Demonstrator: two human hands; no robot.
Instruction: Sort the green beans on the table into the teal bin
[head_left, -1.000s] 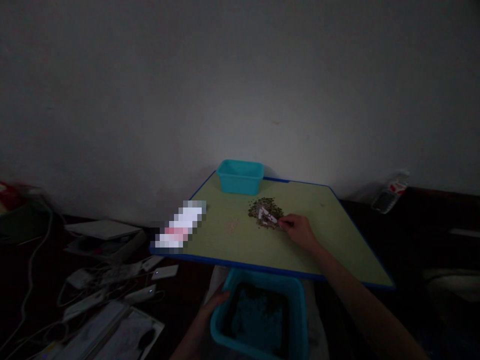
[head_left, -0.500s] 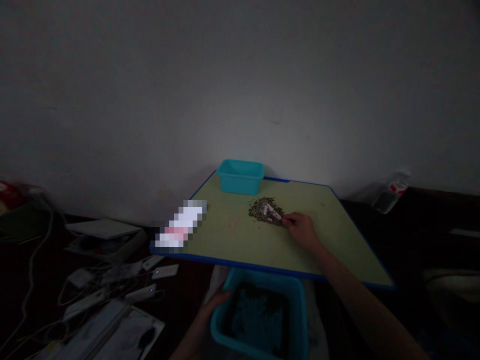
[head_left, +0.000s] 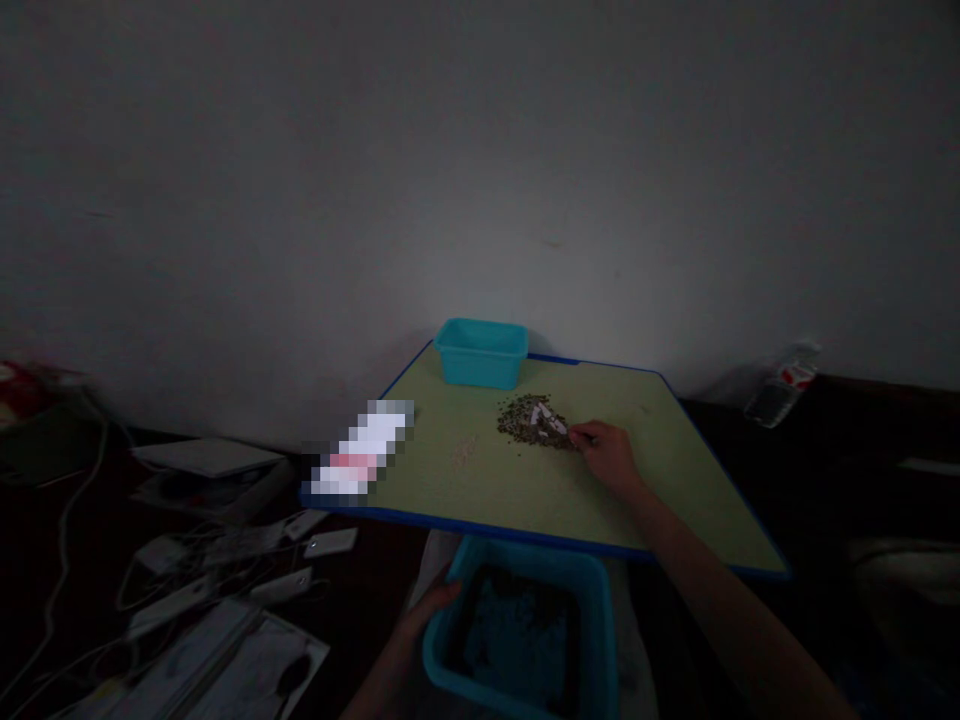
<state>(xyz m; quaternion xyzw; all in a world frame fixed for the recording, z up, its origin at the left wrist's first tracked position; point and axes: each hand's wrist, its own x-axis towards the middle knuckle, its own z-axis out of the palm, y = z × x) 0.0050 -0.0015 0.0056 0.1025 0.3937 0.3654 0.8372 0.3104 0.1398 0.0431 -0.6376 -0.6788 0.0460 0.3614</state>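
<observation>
A pile of small dark grains (head_left: 525,424) lies on a green table top with a blue edge (head_left: 525,490). My right hand (head_left: 609,456) rests at the pile's right side, fingers pinched on a small white card-like tool (head_left: 547,420) that lies in the grains. A teal bin (head_left: 585,600) holding dark grains sits below the table's near edge, and my left hand (head_left: 427,610) grips its left rim. A second, smaller teal bin (head_left: 480,352) stands at the table's far edge by the wall.
A pixelated white and pink patch (head_left: 361,448) covers the table's left corner. A faint pale smear of grains (head_left: 465,449) lies mid-table. Cables and flat white devices (head_left: 225,560) clutter the dark floor at left. A plastic bottle (head_left: 780,385) lies at right.
My right hand and the white tool have shifted slightly away from me along the pile's right edge. My left hand stays on the near bin.
</observation>
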